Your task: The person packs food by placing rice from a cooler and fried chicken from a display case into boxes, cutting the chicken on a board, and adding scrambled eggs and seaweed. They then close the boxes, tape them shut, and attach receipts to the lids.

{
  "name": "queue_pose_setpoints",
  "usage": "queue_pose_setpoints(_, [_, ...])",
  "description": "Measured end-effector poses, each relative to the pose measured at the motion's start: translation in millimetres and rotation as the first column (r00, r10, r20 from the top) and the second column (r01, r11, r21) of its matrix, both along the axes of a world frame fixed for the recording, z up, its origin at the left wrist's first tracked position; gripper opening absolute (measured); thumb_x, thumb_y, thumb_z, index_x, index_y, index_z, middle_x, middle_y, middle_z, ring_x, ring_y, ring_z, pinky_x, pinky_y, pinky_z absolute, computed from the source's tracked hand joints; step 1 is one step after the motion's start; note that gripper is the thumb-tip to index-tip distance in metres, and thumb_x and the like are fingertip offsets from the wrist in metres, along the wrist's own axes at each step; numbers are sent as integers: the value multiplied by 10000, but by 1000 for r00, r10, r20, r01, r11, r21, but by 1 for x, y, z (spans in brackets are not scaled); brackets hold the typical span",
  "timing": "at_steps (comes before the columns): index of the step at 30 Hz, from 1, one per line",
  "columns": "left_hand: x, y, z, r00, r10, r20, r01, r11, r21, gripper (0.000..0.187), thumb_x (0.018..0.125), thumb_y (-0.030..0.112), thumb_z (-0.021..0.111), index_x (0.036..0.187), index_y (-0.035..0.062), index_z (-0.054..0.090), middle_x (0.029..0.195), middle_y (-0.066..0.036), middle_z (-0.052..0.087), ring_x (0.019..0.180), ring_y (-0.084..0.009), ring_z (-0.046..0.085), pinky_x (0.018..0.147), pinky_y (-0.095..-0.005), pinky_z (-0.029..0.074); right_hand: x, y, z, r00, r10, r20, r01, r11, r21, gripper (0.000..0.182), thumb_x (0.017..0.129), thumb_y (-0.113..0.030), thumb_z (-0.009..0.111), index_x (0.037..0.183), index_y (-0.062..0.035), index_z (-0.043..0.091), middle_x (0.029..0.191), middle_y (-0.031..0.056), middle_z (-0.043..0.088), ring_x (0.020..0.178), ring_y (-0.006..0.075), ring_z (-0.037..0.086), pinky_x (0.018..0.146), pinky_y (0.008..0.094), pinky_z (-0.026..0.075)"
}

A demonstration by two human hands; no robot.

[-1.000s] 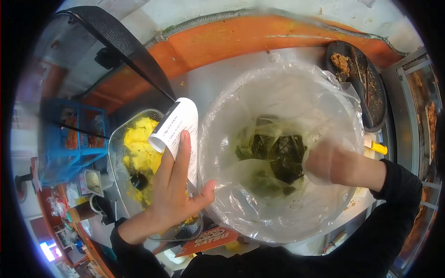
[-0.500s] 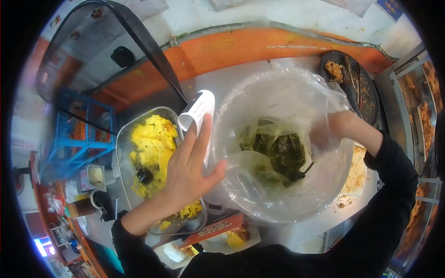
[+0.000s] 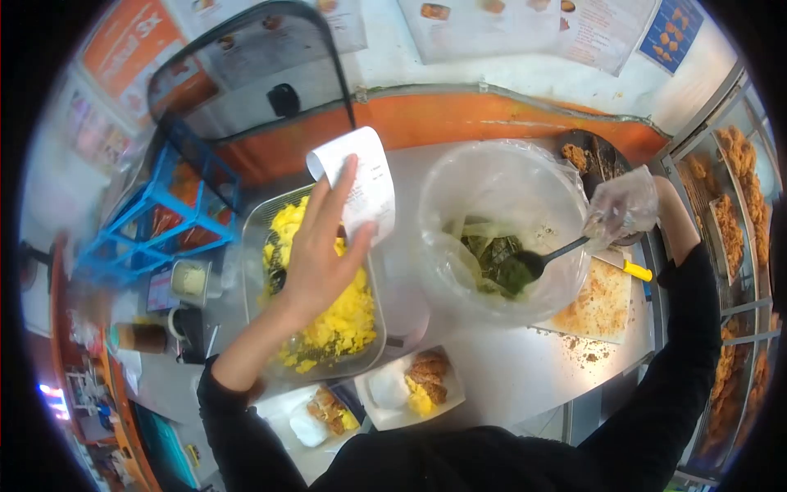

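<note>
My left hand holds a curled paper slip between its fingers, above a wire-mesh basket of yellow scrambled-looking food. In a clear plastic glove, my right hand is closed round the handle of a dark ladle. The ladle's bowl is inside a large container lined with a plastic bag, over dark green leaves in greenish liquid. Near my body are two paper boxes, one with white rice, yellow food and fried chicken, the other with similar food.
A knife with a yellow handle lies by a crumb-covered board. Behind it is a dark stone mortar. A glass cabinet of fried chicken stands at right, a blue rack at left, beside a mesh cover.
My right hand has come up to the container's right rim, with the ladle now clearly visible. The red-printed card over the boxes is out of sight, and the camera view has shifted.
</note>
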State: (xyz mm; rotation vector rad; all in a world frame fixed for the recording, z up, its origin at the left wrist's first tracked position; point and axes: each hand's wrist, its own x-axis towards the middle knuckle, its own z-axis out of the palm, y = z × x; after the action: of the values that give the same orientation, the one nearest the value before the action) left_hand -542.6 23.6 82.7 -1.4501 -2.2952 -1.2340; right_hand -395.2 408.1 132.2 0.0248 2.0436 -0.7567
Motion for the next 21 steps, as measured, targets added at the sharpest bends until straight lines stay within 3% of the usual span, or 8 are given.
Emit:
queue_pose_setpoints(2, [12,-25,20,989,45,139,-44,999,-11,657,739,-45,527,1319,59,236,1095,-119,399,1059,-203,446,807,-275,450,34,-11,12,935,-50,-350,66,997,33,393,663,-40,585,1054,-13,572,864,130,616,701,173,585,647,238,473])
queue_pose_setpoints(3, [16,-40,22,985,12,171,-27,996,83,662,737,-24,531,1323,84,243,1161,-126,391,1039,-202,458,747,-266,452,52,-66,36,738,-619,-269,646,764,14,421,655,-26,570,1074,7,549,818,86,600,621,142,562,602,232,473])
queue_pose_setpoints(4, [21,-55,24,981,-22,195,-14,984,179,668,734,-4,536,1328,109,251,1228,-133,382,1020,-200,470,686,-257,454,58,-72,29,755,-599,-268,624,781,13,421,655,-26,570,1074,7,549,818,86,600,621,142,562,602,232,473])
queue_pose_setpoints(6, [34,-88,29,963,-1,269,-50,981,185,700,717,-42,540,1330,104,238,1221,-116,370,1029,-178,461,729,-246,451,71,-73,9,962,-95,-257,71,992,-104,434,643,-16,563,1077,-5,547,796,61,587,623,127,561,598,224,470])
queue_pose_setpoints(8, [45,-117,26,956,-79,283,-14,950,312,715,712,-54,544,1333,98,225,1239,-104,339,1028,-158,453,770,-229,440,100,-136,6,879,-417,-233,318,874,-367,433,645,-11,535,1078,11,539,850,77,603,621,129,560,600,216,470])
queue_pose_setpoints(10, [58,-148,23,945,-103,310,-12,938,346,714,717,-77,533,1334,94,216,1255,-95,313,1060,-159,435,821,-228,426,114,-177,-37,892,-242,-381,139,950,-280,420,663,-26,517,1081,-18,549,924,77,611,614,133,560,617,220,473])
queue_pose_setpoints(14, [88,-196,15,881,-133,454,-71,911,405,714,727,-103,517,1336,97,202,1259,-87,310,1110,-174,409,837,-247,429,146,-258,-124,915,-313,-255,270,944,-189,361,718,-57,504,1060,-137,587,968,66,615,649,152,570,600,285,470])
queue_pose_setpoints(21, [124,-260,-13,842,-96,531,-139,912,385,730,734,-110,513,1342,101,169,1274,-98,317,1087,-169,430,776,-237,466,186,-342,-210,523,130,-842,231,930,287,354,723,-61,489,1019,-222,600,676,57,552,610,225,558,546,350,464])
